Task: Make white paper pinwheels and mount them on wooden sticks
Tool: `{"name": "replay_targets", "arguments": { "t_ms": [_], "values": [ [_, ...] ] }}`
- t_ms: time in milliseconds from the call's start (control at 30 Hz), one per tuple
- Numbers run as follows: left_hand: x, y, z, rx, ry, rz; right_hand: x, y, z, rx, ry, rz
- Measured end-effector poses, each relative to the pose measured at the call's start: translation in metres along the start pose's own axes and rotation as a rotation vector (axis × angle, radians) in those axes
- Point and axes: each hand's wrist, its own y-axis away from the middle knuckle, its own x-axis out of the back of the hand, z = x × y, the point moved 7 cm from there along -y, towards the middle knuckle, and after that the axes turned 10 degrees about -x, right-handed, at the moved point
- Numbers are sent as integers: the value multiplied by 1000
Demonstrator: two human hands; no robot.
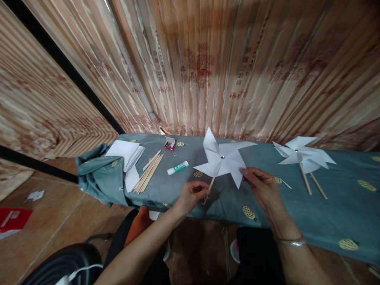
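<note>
Head view: left hand (194, 194) pinches the stick (211, 183) of a white paper pinwheel (221, 160), thumb against fingers, grip narrow. Right hand (263, 184) has thumb and fingertips together on the lower-right blade, also narrow. Pinwheel is up in front of the person, over the front half of the cloth (187, 215), face to camera, stick leaning down-left; silver pin (222, 157) at its center. Metal bangle (290, 242) on the right wrist. To the right, well apart from the hands, two more pinwheels (297, 151) lie overlapped on the cloth, sticks toward the person. To the left of the held one: glue stick (178, 168) lying flat, small red box (170, 143) behind it with lid up, contents too small to make out. Further left, bundle of bare sticks (149, 174), partly on the paper stack (126, 152). Cloth is gray-green with yellow prints. Pleated curtain (202, 63) behind everything.
</note>
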Motion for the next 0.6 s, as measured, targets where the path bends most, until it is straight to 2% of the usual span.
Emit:
{"name": "replay_targets", "arguments": {
  "t_ms": [233,600],
  "values": [
    [2,-3,4,-50,-3,43,-20,10,6,-94,3,-42],
    [-1,-3,6,-77,-17,38,-42,19,17,-197,0,-143]
  ]
}}
